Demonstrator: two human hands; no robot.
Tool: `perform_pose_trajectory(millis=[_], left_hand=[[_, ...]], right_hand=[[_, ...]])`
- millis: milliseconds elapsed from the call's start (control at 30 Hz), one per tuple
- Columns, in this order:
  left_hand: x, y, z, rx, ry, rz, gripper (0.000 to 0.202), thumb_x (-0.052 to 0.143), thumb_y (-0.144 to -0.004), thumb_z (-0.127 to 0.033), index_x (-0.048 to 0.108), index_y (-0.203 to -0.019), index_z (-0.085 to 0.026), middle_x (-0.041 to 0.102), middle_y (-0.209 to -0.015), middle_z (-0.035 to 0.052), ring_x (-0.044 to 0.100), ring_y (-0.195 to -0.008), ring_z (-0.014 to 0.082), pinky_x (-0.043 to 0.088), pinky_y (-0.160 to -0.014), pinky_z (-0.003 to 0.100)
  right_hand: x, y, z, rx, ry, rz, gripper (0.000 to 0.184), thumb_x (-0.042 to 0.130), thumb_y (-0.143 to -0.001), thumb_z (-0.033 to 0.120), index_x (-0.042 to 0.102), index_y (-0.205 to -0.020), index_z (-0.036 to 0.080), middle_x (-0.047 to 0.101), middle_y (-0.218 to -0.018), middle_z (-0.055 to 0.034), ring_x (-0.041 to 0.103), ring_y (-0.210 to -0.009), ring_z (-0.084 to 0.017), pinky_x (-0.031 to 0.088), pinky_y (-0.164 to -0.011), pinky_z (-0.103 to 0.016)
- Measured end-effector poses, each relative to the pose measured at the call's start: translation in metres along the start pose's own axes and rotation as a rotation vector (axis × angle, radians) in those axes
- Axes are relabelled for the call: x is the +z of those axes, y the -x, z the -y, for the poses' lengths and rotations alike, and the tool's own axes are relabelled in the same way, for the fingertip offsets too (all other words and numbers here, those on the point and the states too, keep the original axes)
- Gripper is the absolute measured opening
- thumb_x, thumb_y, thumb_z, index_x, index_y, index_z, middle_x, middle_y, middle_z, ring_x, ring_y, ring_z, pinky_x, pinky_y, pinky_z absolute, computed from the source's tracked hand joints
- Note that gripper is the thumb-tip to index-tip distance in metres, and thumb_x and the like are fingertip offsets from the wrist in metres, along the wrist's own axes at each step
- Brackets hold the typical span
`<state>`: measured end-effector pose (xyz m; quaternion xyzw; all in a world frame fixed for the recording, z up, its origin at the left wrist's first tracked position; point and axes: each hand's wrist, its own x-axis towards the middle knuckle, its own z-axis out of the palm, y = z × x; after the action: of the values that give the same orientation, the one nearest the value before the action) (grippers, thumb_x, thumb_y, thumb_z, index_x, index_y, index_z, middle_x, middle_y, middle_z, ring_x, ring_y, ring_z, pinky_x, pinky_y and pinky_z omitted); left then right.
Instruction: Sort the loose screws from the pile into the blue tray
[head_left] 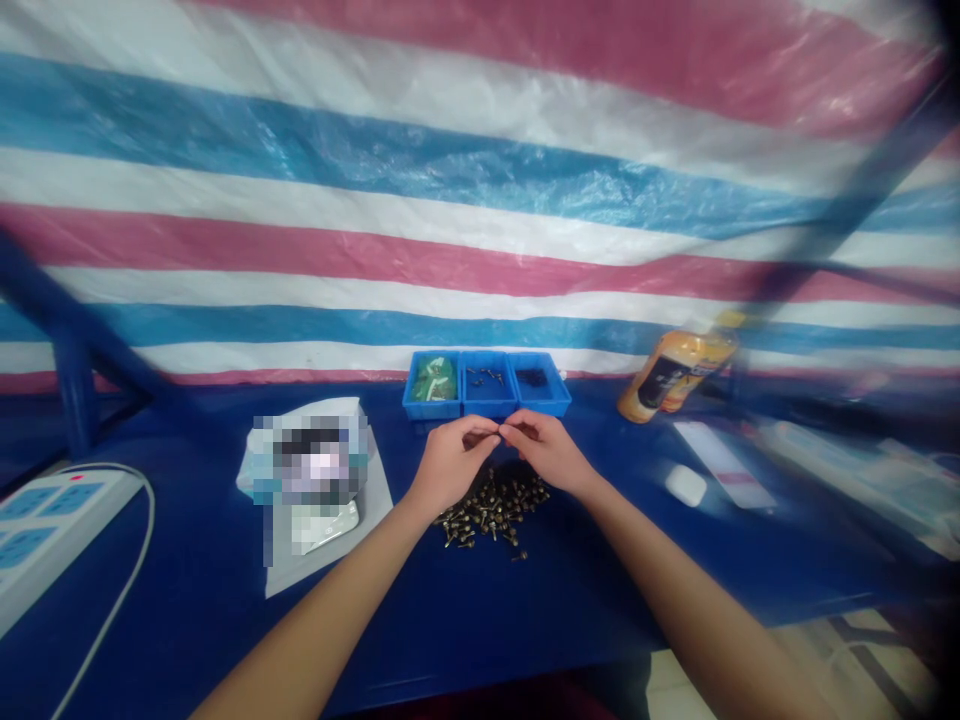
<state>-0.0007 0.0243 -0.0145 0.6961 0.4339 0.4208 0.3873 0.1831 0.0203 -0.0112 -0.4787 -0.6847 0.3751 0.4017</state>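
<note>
My left hand [451, 462] and my right hand [551, 452] meet at their fingertips over the blue table. Thumb and forefinger of each hand are pinched together, and what they hold, if anything, is too small to make out. Below them lies a heap of small brass-coloured metal parts [491, 510], like short screws or pins, partly covered by my hands. Just beyond my fingers stand three blue bins in a row. The left bin [433, 408] holds a green bag with pale pieces, the middle bin [489, 408] a few small metal parts, the right bin [561, 402] small dark parts.
On the left are a power strip [67, 520] with a white cable and white paper [330, 560] under a blurred package. To the right stand orange drink bottles [664, 375], a white case [685, 486] and a phone [724, 465]. A striped sheet [450, 220] hangs behind.
</note>
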Motion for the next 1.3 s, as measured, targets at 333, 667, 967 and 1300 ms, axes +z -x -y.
perform_pose_trajectory(millis=[333, 667, 967, 1300], left_hand=[[0.001, 0.002, -0.006, -0.018, 0.12, -0.091, 0.029, 0.063, -0.086, -0.042, 0.069, -0.106, -0.021, 0.073, -0.104, 0.007, 0.069, -0.096, 0.0214, 0.053, -0.082, 0.03], [-0.003, -0.001, -0.003, -0.075, 0.235, -0.172, 0.045, 0.045, -0.094, -0.054, 0.07, -0.095, -0.016, 0.071, -0.095, 0.0084, 0.064, -0.085, 0.0177, 0.049, -0.065, 0.024], [-0.006, -0.003, -0.003, -0.092, 0.168, -0.18, 0.04, 0.051, -0.092, -0.052, 0.07, -0.095, -0.017, 0.072, -0.095, 0.0079, 0.066, -0.086, 0.0191, 0.049, -0.068, 0.026], [-0.015, -0.004, -0.002, -0.022, -0.265, -0.156, 0.021, 0.054, -0.09, -0.034, 0.071, -0.091, -0.022, 0.074, -0.095, 0.0012, 0.067, -0.088, 0.0197, 0.048, -0.083, 0.029]], right_hand=[[-0.005, 0.001, 0.008, 0.052, -0.244, 0.09, 0.027, 0.06, -0.088, 0.047, 0.059, -0.087, 0.02, 0.062, -0.075, 0.0, 0.052, -0.06, -0.012, 0.042, -0.06, -0.025], [-0.011, -0.007, 0.006, 0.386, -0.808, -0.089, 0.032, 0.066, -0.079, 0.045, 0.046, -0.074, 0.021, 0.041, -0.058, 0.0044, 0.037, -0.048, -0.01, 0.033, -0.047, -0.023], [-0.022, -0.011, -0.01, 0.354, -0.513, -0.228, 0.032, 0.063, -0.082, 0.048, 0.06, -0.099, 0.021, 0.053, -0.064, 0.0041, 0.036, -0.043, -0.008, 0.025, -0.042, -0.021], [-0.001, -0.01, -0.021, -0.16, 0.582, 0.096, 0.024, 0.06, -0.092, 0.031, 0.073, -0.111, 0.024, 0.068, -0.101, -0.0059, 0.064, -0.088, -0.018, 0.047, -0.083, -0.03]])
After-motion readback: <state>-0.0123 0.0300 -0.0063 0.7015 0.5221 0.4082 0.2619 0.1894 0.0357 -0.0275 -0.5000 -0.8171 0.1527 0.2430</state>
